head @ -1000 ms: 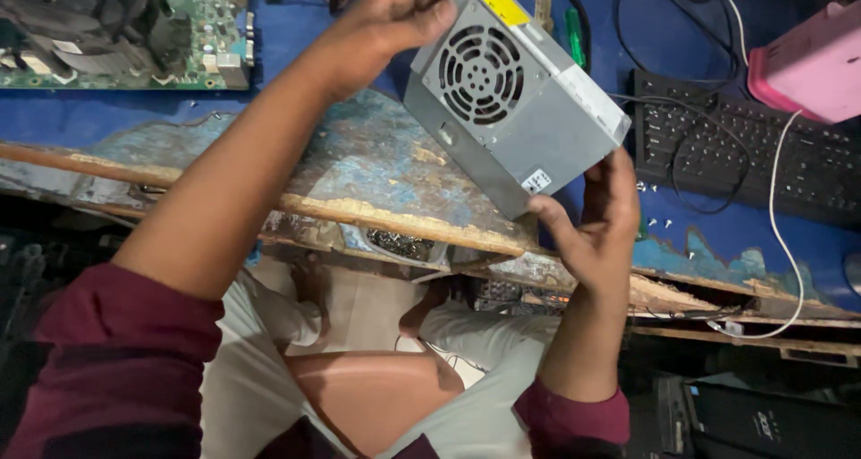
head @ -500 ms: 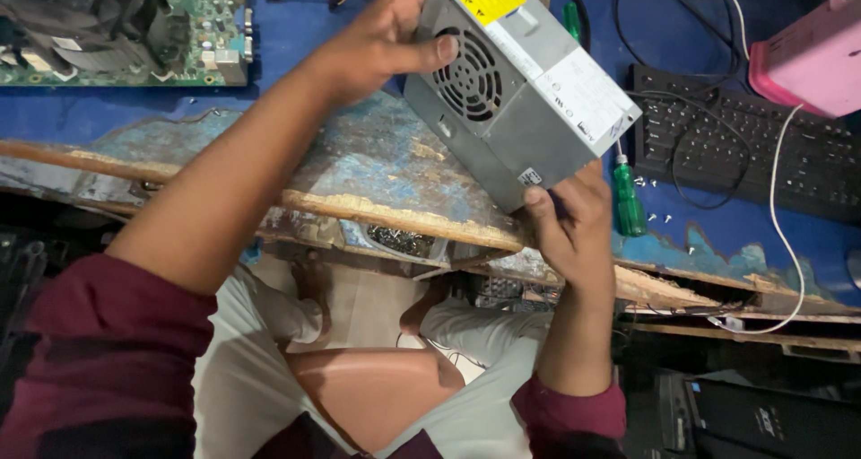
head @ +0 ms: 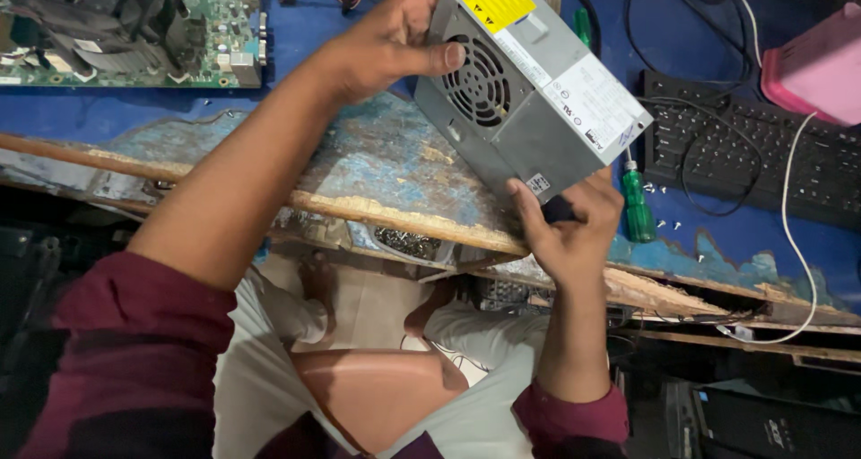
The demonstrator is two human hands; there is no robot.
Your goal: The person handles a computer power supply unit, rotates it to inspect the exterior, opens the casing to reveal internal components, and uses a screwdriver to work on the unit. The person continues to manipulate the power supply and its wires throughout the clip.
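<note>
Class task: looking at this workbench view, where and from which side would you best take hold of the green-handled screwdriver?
Probably grip the green-handled screwdriver around its thick ribbed handle, coming from above. The handle lies flat and exposed on the blue bench, while its shaft end is hidden behind the grey power supply.

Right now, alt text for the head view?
Both hands hold a grey computer power supply tilted above a worn blue workbench: left hand across the fan grille, right hand at its lower corner. Nearby are a black keyboard, a green-handled screwdriver and a green circuit board.

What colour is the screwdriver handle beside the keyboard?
Green, translucent-looking; the screwdriver shows in the head view, right of the right hand.
</note>
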